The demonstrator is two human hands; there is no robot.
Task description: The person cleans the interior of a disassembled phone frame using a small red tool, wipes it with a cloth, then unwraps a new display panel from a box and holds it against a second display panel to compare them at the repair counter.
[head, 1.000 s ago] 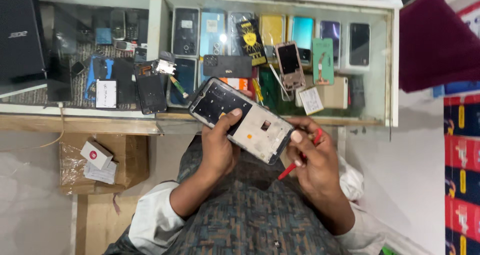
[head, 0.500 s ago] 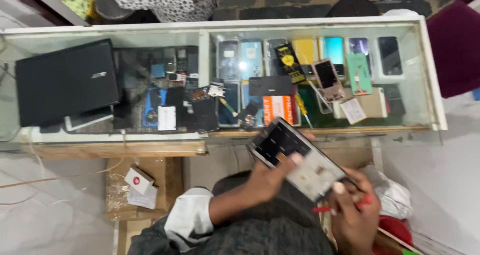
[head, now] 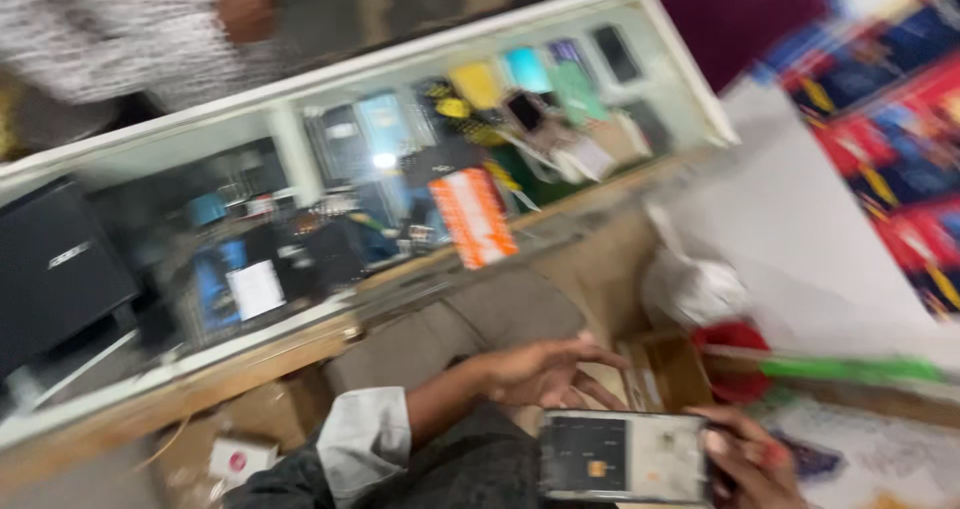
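The opened rectangular phone with its back cover off, dark board on one half and pale plate on the other, is now held low over the lap, at the bottom of the view. Half a second ago it was gripped by both hands just under the counter's edge; since then it has been brought down and turned level, and the view has swung, leaving the frame blurred.

The left hand has been lifted off the phone. Its fingers are spread and loosely extended, hovering just above the phone's upper edge, with nothing pinched between them. The phone is therefore carried by the right hand alone, whose fingers are wrapped round the phone's right end. A red object is glimpsed among those fingers, but whether it is the red-handled tool seen earlier cannot be told.

Beyond the left fingertips the wooden front edge of the glass display counter runs slantwise, well apart from the phone. To the right of the right hand lie a red bowl-like object and a green strip. Open room remains between the spread fingers and the counter.
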